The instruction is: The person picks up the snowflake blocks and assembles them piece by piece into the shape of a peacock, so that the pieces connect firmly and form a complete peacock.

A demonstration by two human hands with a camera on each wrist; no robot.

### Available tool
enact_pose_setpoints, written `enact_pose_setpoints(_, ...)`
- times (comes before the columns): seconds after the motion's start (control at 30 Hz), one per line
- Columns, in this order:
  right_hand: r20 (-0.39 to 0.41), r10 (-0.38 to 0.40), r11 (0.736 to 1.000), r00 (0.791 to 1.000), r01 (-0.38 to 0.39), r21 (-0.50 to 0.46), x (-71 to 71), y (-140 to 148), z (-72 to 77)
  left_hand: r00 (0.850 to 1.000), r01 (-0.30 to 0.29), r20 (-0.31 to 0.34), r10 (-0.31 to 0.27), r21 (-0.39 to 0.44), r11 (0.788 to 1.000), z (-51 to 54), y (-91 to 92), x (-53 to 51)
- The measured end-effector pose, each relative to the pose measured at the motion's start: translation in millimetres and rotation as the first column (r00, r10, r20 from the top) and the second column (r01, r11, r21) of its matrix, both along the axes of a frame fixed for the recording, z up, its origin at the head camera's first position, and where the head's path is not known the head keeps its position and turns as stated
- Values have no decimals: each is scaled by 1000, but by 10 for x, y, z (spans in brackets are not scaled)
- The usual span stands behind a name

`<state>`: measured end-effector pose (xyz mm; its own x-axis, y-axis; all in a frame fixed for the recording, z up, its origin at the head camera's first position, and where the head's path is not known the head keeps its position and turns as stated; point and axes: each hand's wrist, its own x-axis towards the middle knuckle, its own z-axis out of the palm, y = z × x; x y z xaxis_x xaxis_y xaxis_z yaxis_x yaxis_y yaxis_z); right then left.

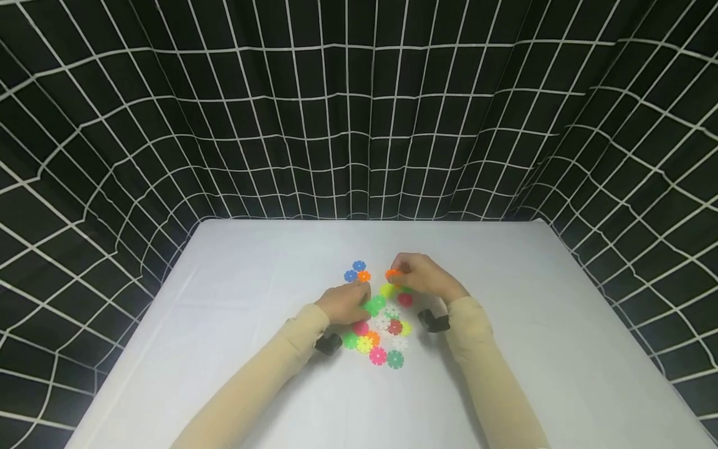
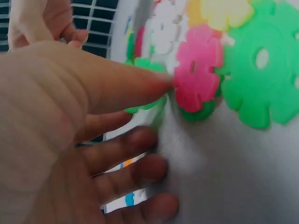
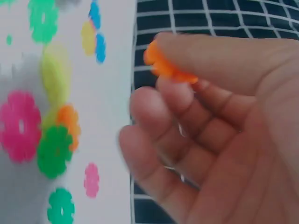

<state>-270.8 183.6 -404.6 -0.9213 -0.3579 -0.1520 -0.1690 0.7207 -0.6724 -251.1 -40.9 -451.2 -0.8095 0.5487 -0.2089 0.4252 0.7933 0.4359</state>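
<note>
Between thumb and index finger, my right hand pinches an orange notched building disc, held off the table in the right wrist view. My left hand is low over the left side of the loose discs, its fingers loosely spread. Its thumb crosses in front of a green disc in the left wrist view, the tip close to a pink disc. Whether the left fingertips touch the green disc is hard to tell. Two blue discs and an orange disc lie beyond the left hand.
Several more flower-shaped discs lie in a loose, partly overlapping group, among them a pink disc and a dark green disc nearest me. The white table has a black grid-patterned curtain behind and at both sides.
</note>
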Motion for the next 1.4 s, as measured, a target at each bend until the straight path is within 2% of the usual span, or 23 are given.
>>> enact_pose_setpoints(0.1, 2, -22, 997, 1000, 22, -72, 58, -45, -2, 995, -38, 96, 25, 135, 990, 9, -119, 38)
enact_pose_setpoints(0.13, -1, -31, 995, 1000, 30, -93, 78, -60, 2, 989, -71, 139, 43, 199, 977, 27, -164, 55)
enact_pose_setpoints(0.17, -11, -37, 993, 999, 35, -110, 99, -72, 7, 980, -116, 189, 65, 274, 955, 58, -205, 76)
enact_pose_setpoints(0.2, -12, -43, 991, 999, 41, -130, 121, -81, 14, 969, -165, 234, 83, 356, 920, 89, -240, 94)
enact_pose_setpoints(0.23, -14, -46, 987, 999, 43, -152, 143, -91, 25, 957, -211, 274, 94, 437, 875, 124, -268, 113)
enact_pose_setpoints(0.3, -31, -39, 982, 999, 32, -184, 186, -106, 48, 937, -289, 336, 100, 578, 763, 195, -301, 142)
enact_pose_setpoints(0.37, -48, -30, 975, 998, 19, -220, 229, -132, 80, 921, -339, 381, 78, 688, 642, 264, -311, 168)
enact_pose_setpoints(0.4, -54, -26, 971, 998, 12, -240, 250, -150, 98, 920, -344, 387, 62, 723, 598, 298, -312, 181)
enact_pose_setpoints(0.43, -70, -19, 965, 997, 0, -260, 279, -173, 119, 918, -349, 394, 46, 746, 566, 322, -309, 198)
enact_pose_setpoints(0.5, -102, -10, 954, 995, -22, -300, 337, -224, 158, 913, -353, 408, 17, 768, 534, 354, -303, 230)
enact_pose_setpoints(0.63, -163, -3, 937, 987, -54, -345, 436, -317, 207, 908, -363, 418, 15, 770, 524, 385, -297, 285)
enact_pose_setpoints(0.7, -186, -3, 937, 983, -62, -345, 465, -346, 207, 907, -370, 420, 22, 771, 519, 396, -300, 308)
enact_pose_setpoints(0.87, -249, 6, 943, 969, -88, -321, 501, -385, 182, 909, -365, 417, 20, 770, 524, 393, -320, 348)
enact_pose_setpoints(0.97, -293, -10, 943, 956, -89, -322, 515, -400, 178, 904, -372, 427, 8, 778, 506, 391, -315, 359)
enact_pose_setpoints(1.1, -325, -26, 935, 946, -92, -343, 535, -416, 176, 894, -390, 448, -16, 795, 466, 383, -278, 362)
enact_pose_setpoints(1.17, -345, -33, 935, 938, -93, -341, 543, -418, 171, 889, -397, 456, -23, 797, 456, 384, -251, 369)
enact_pose_setpoints(1.3, -390, -40, 938, 920, -101, -333, 561, -435, 168, 885, -414, 466, -4, 789, 455, 392, -205, 392)
enact_pose_setpoints(1.4, -402, -26, 942, 915, -112, -316, 571, -457, 158, 885, -422, 466, 27, 775, 471, 402, -199, 417)
